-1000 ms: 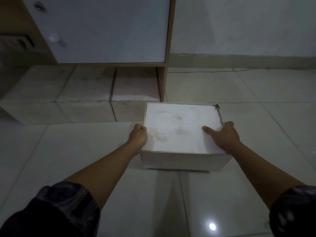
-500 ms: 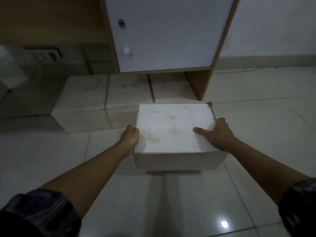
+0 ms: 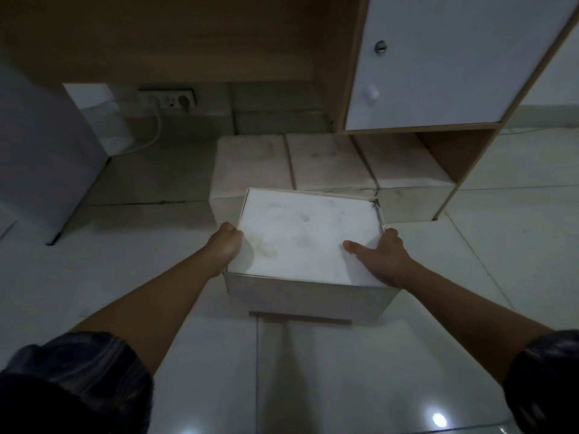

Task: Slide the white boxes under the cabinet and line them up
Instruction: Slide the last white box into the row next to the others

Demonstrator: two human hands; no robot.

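A white box (image 3: 307, 239) sits on the tiled floor in front of me, held from both sides. My left hand (image 3: 227, 245) grips its left edge with curled fingers. My right hand (image 3: 380, 256) clasps the right side, thumb lying on the lid. Behind it, three white boxes (image 3: 326, 161) stand side by side in a row, partly tucked below the cabinet (image 3: 438, 64), a wooden frame with a white door. The held box touches or nearly touches the front of that row, overlapping its left and middle boxes.
A wooden desk panel (image 3: 175, 36) spans the upper left. On the wall below it is a power socket (image 3: 170, 100) with a white cable. A grey unit (image 3: 40, 158) stands at far left. Glossy floor tiles (image 3: 501, 233) extend to the right.
The held box has slid leftward along the front of the row, from beside the cabinet's right leg to the left boxes. Both hands kept their grip. My view has swung left.
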